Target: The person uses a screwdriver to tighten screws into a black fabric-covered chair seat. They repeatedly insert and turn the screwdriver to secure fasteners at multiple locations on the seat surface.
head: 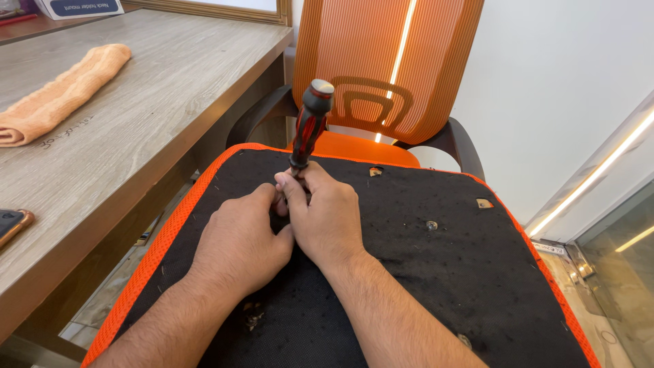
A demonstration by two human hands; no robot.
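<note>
1. Black fabric seat underside with orange mesh edge (436, 286), lying flat beside wooden bench (136, 136): keep it steady.
2. Left hand (238, 238) and right hand (327, 218) pinch the shaft base: press straight down.
3. Red-and-black screwdriver (310, 126), nearly upright at seat centre: avoid tilt.

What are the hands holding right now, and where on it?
Both hands, left hand and right hand, close around the lower end of the red-and-black screwdriver, standing upright on the black seat underside.

Single head-worn view, looking steeply down and forward, close over both hands at the black fabric underside of an orange-edged seat cushion (436, 272); grey wood-grain desk (136, 116) at left, orange mesh chair back (361, 48) ahead.
</note>
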